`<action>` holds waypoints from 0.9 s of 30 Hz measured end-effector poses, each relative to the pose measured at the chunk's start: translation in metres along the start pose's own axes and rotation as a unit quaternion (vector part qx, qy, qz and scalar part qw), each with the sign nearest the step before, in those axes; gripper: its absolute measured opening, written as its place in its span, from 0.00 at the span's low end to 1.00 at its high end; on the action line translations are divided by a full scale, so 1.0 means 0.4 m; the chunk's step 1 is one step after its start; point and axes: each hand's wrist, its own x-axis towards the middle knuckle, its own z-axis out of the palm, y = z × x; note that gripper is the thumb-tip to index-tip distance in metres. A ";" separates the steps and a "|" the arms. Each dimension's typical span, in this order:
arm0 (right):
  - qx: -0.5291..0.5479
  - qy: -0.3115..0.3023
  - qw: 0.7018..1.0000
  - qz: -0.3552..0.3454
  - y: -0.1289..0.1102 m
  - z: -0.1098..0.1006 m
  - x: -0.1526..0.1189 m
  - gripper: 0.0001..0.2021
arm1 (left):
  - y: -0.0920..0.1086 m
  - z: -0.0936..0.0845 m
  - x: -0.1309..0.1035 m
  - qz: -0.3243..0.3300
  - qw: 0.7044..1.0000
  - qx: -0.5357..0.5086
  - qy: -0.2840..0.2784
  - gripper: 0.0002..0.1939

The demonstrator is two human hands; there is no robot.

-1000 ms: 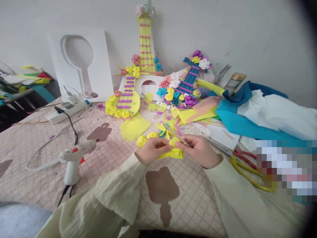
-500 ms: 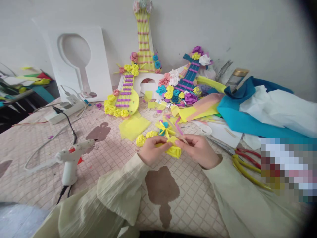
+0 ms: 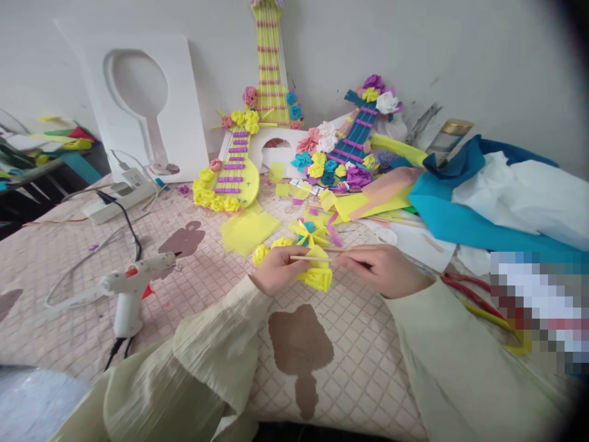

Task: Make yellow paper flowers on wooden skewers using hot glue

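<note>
Left grip (image 3: 276,270) pinches yellow paper (image 3: 316,279) (it juts past the fingertips); right grip (image 3: 385,270) holds a thin stick (image 3: 311,258) across it

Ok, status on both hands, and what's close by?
Left hand pinching yellow paper. Right hand fingertips at thin stick. Yellow flowers just beyond left hand.

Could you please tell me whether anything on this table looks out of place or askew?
Two things stand out. The gold-lidded jar partly behind the blue sheet appears tilted, though lens distortion may exaggerate it. Brown patches interrupt the lattice of the tablecloth; I cannot tell whether they are stains or print.
</note>
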 end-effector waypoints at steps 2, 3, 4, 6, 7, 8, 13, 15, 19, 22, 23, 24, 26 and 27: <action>-0.024 -0.003 1.000 0.000 0.008 0.008 -0.001 0.14 | 0.007 0.000 0.000 -0.009 1.000 -0.019 -0.002 0.10; -0.034 -0.004 0.999 -0.001 0.010 0.012 -0.001 0.14 | 0.011 0.001 0.000 -0.011 1.000 -0.017 0.002 0.09; -0.042 -0.003 0.999 -0.001 0.010 0.015 -0.002 0.14 | 0.015 0.001 0.000 -0.011 1.000 -0.007 0.009 0.09; -0.055 -0.002 0.998 -0.001 0.008 0.018 -0.001 0.13 | 0.020 0.001 0.001 -0.009 1.000 0.025 0.013 0.09; -0.062 -0.004 0.998 -0.002 0.006 0.019 -0.001 0.13 | 0.022 0.000 0.001 -0.008 0.999 0.041 0.009 0.09; -0.067 -0.007 0.998 -0.004 0.004 0.019 0.000 0.13 | 0.022 0.000 0.001 -0.007 0.998 0.056 0.004 0.10; -0.062 -0.011 0.998 -0.024 -0.003 0.025 0.001 0.12 | 0.016 -0.004 0.004 -0.010 0.995 0.095 0.006 0.11; -0.060 -0.007 0.998 -0.027 -0.004 0.029 0.001 0.12 | 0.011 -0.005 0.005 -0.008 0.994 0.109 0.010 0.11; -0.065 0.004 0.998 -0.026 -0.008 0.037 -0.001 0.11 | 0.003 -0.006 0.008 0.009 0.990 0.139 0.017 0.10; -0.071 0.019 0.997 -0.023 -0.014 0.041 -0.001 0.10 | 0.002 -0.005 0.008 0.017 0.988 0.151 0.030 0.10; -0.072 0.026 0.997 -0.024 -0.016 0.042 -0.001 0.10 | 0.003 -0.005 0.007 0.018 0.988 0.151 0.033 0.10; -0.073 0.034 0.996 -0.025 -0.018 0.042 -0.001 0.10 | 0.004 -0.004 0.007 0.017 0.988 0.149 0.036 0.09; -0.072 0.053 0.996 -0.026 -0.021 0.043 -0.001 0.10 | 0.006 -0.002 0.007 0.014 0.988 0.147 0.041 0.08; -0.071 0.064 0.995 -0.027 -0.023 0.043 -0.001 0.10 | 0.006 -0.002 0.007 0.011 0.988 0.147 0.043 0.08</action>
